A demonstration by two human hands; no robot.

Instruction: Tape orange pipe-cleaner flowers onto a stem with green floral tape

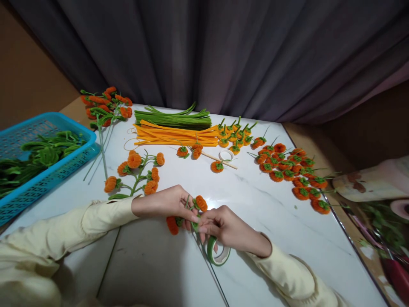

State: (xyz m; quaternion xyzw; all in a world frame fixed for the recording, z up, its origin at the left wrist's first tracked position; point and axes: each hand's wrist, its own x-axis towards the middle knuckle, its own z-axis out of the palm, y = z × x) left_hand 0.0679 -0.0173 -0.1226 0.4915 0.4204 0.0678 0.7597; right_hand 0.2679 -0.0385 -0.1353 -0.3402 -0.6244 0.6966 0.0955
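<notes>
My left hand (171,202) is closed on a stem of chenille pumpkins near the middle of the table. One orange chenille pumpkin (201,203) shows above its fingertips and another hangs below. A thin dark wire (214,275) runs down from the fingers toward the front edge. My right hand (226,228) pinches green tape against the stem, its fingertips meeting those of the left. The roll of green floral tape (210,251) hangs under the right fingers. Left of the hands lies a branch (137,181) with several orange pumpkins.
A blue basket (60,162) of green leaves stands at left. Finished stems (102,104) lie behind it. Green chenille stems (172,118) and orange chenille stems (175,134) lie at the back. Loose pumpkins (287,166) are heaped at right. A white tape ring (226,154) lies by a wooden stick (217,158).
</notes>
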